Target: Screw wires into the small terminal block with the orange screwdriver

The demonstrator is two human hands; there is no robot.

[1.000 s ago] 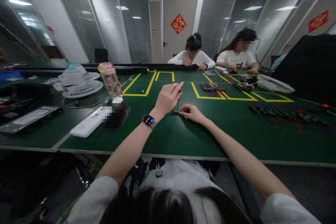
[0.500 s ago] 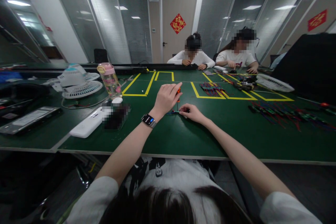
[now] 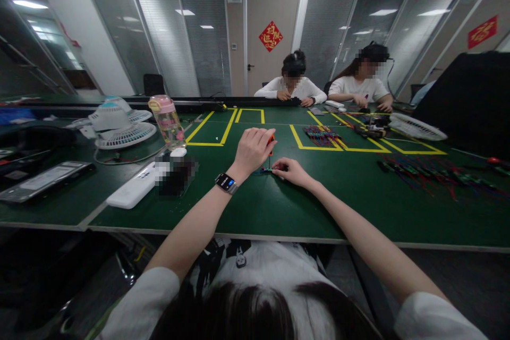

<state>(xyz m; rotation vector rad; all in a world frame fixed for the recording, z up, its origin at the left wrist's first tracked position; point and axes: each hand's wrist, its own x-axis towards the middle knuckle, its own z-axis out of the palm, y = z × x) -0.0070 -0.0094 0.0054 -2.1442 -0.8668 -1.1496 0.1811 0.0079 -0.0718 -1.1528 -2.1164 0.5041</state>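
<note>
My left hand [image 3: 254,150], with a watch on its wrist, is wrapped around the orange handle of a screwdriver [image 3: 271,153]. The screwdriver stands upright, its thin shaft pointing down at a small green circuit board [image 3: 267,170] on the table. Whether the tip touches a screw is too small to tell. My right hand [image 3: 292,171] rests low on the table at the board's right end, thumb and fingers pinching its edge. The fingers partly cover that end of the board.
On the green table [image 3: 247,212], a white phone-like case [image 3: 131,191], a bottle [image 3: 168,122] and white fans [image 3: 123,135] lie to the left. Wired boards [image 3: 322,136] sit ahead, with more wired boards [image 3: 438,172] at right. Two people work across the table.
The fingers of my left hand have curled down further over the screwdriver handle. My right hand and the board stay in the same place.
</note>
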